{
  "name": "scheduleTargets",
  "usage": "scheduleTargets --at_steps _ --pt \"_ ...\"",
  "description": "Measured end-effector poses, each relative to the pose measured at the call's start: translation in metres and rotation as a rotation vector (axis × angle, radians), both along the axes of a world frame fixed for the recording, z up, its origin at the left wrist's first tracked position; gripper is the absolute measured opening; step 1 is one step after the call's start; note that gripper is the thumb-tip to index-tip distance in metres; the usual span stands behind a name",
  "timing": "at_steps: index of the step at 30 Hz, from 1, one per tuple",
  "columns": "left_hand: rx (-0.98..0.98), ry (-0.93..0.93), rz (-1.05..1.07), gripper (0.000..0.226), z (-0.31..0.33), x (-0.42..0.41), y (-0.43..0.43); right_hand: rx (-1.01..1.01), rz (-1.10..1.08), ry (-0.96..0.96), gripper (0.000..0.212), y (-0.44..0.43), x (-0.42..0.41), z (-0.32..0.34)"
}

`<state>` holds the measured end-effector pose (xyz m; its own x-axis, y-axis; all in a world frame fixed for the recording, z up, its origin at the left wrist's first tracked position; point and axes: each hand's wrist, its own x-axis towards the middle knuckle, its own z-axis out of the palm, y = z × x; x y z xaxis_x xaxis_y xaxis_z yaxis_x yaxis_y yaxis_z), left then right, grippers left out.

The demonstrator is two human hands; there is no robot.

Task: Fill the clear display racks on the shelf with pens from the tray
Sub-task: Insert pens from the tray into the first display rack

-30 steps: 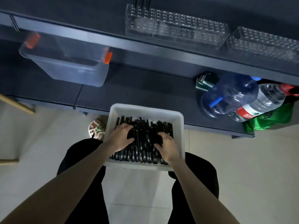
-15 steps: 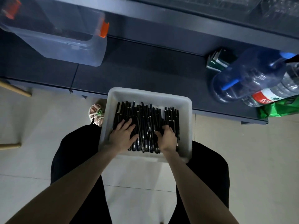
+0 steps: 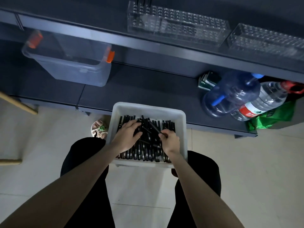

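Light is dim and bluish; the dark shelf swallows detail, while the pale floor and the white tray catch most of it; the clear racks show faint glints; wide-angle distortion bows the shelf edge; the storage bin is smeared at its left corner.

floor: pale tiles | furniture: dark low shelving, wooden legs left | light: dim

In the tray lie pens; behind it, racks stand on the shelf.
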<state>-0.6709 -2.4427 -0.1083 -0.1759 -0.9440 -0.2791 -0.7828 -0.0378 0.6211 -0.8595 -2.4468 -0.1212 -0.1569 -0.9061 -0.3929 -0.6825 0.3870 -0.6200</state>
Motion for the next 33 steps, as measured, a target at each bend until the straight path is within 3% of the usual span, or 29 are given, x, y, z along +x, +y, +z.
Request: scheduleTargets --at_steps 5,10,14,18,23,29,33 --pt "-0.116 0.038 -0.109 0.051 0.047 0.005 -0.024 -0.061 0.218 -0.161 0.024 -0.027 0.002 0.067" --pt "-0.284 0.060 -0.159 0.029 0.105 0.015 -0.047 -0.260 0.306 -0.267 0.015 -0.057 0.001 0.159" --pt "-0.392 0.224 -0.008 0.020 0.149 0.022 -0.061 -0.378 0.294 -0.392 0.025 -0.079 0.005 0.222" --pt "-0.360 0.450 0.059 0.011 0.174 0.021 -0.081 -0.489 0.235 -0.550 0.032 -0.098 0.021 0.264" --pt "-0.337 0.632 0.136 0.020 0.199 0.012 -0.120 -0.643 0.155 -0.626 0.041 -0.131 0.042 0.290" --pt "-0.652 0.321 0.273 0.058 0.212 0.030 -0.174 -0.862 0.090 -0.452 0.042 -0.179 0.054 0.312" --pt "-0.606 0.165 0.295 0.074 0.202 0.045 -0.208 -0.954 0.079 -0.389 0.036 -0.211 0.059 0.318"
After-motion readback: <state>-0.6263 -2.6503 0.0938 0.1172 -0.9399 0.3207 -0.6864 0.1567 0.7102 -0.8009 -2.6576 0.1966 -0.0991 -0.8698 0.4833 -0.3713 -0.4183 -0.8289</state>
